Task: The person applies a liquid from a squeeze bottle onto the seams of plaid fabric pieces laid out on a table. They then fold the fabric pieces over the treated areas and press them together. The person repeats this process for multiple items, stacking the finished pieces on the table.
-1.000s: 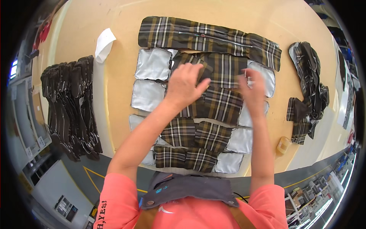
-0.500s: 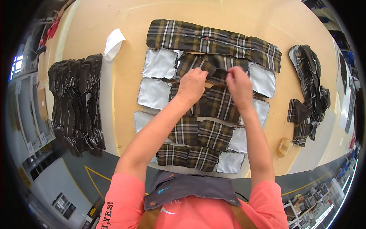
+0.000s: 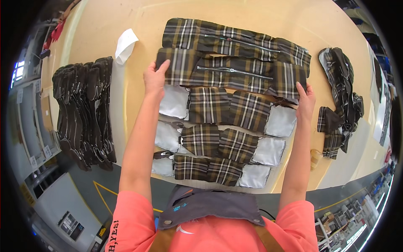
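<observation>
A plaid fabric piece with a zipper (image 3: 231, 70) lies spread out across the table, its end flaps opened outward. My left hand (image 3: 154, 79) is closed on its left end, thumb on top. Its right end is pinched by my right hand (image 3: 306, 100), thumb on the plaid side. Just beyond lies a similar zippered plaid strip (image 3: 180, 34), flat. Nearer to me are several folded plaid pieces (image 3: 250, 110) in rows, with silvery lining squares (image 3: 173, 102) showing at both ends.
A stack of dark fabric pieces (image 3: 84, 113) lies at the left, and a heap of plaid pieces (image 3: 341, 84) at the right. White paper (image 3: 126, 45) rests at the upper left. A small yellowish container (image 3: 315, 158) stands near the table's right front edge.
Both hands have moved apart from the middle to the ends of the second piece. Its plaid flaps have swung outward, uncovering the zipper and covering the silvery squares.
</observation>
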The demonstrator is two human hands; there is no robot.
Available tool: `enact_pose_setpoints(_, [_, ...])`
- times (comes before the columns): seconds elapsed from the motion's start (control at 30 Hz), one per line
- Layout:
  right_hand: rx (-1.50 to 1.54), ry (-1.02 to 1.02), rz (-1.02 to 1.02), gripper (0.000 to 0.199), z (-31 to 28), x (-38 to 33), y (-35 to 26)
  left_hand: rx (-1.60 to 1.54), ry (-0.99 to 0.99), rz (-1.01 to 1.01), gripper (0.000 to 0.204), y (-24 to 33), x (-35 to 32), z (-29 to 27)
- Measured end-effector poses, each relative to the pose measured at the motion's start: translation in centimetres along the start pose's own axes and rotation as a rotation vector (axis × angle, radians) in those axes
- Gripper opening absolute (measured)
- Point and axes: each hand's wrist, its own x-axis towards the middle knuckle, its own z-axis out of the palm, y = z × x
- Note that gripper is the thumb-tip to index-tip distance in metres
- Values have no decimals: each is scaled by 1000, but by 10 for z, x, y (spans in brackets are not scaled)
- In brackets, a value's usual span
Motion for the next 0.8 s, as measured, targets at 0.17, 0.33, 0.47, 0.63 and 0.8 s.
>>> enact_pose_setpoints(0.17, [-244, 77, -168, 25, -36, 6, 24, 403, 177, 246, 24, -23, 15, -16])
enact_pose_setpoints(0.33, [-888, 222, -659, 30, 13, -48, -19, 818, 265, 889, 32, 4, -30, 11])
enact_pose_setpoints(0.47, [-841, -383, -678, 38, 66, -115, -4, 713, -529, 509, 39, -6, -118, 41])
enact_pose_setpoints(0.63, [-966, -596, -675, 31, 93, -150, 24, 936, -594, 749, 36, -48, -147, 57])
enact_pose_setpoints(0.8, [-934, -556, -714, 13, 96, -154, 41, 890, -574, 732, 31, -64, -144, 57])
